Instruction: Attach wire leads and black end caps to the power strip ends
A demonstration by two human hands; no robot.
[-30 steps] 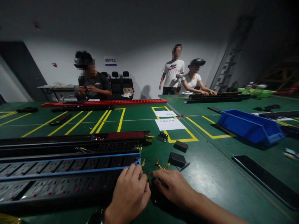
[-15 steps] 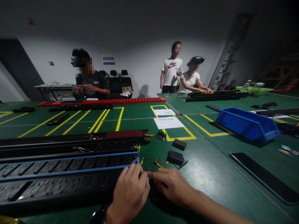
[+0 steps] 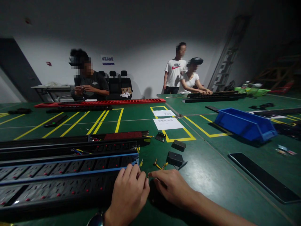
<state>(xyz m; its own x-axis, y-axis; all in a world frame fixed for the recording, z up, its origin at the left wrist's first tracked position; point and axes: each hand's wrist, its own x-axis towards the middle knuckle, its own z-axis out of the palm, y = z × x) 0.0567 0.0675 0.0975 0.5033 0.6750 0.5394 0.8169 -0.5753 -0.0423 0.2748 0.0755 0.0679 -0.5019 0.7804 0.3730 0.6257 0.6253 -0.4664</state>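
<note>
My left hand (image 3: 129, 191) is closed at the right end of the nearest black power strip (image 3: 56, 190), its fingers bent over and hiding that end. Facing it, my right hand (image 3: 172, 185) has its index finger and thumb brought together, the fingertips almost touching the left ones. Something tiny may sit between the fingertips, too small and hidden to name. Beyond lies a blue-edged power strip (image 3: 75, 164) with red-dotted sockets. Short yellow wires with metal ends (image 3: 160, 164) rest past my right hand, beside a black end cap (image 3: 175, 158).
Another black cap (image 3: 178, 145) and a small black bracket (image 3: 160, 137) lie farther off. A blue bin (image 3: 245, 125) and a dark phone-like slab (image 3: 263, 177) are at right. Paper sheets (image 3: 168, 124) lie mid-table. Several people are beyond the table, including a seated person in black (image 3: 90, 86).
The view has shifted slightly, so most things sit a little farther left. My hands keep nearly the same pose at the strip's end, fingertips still close together.
</note>
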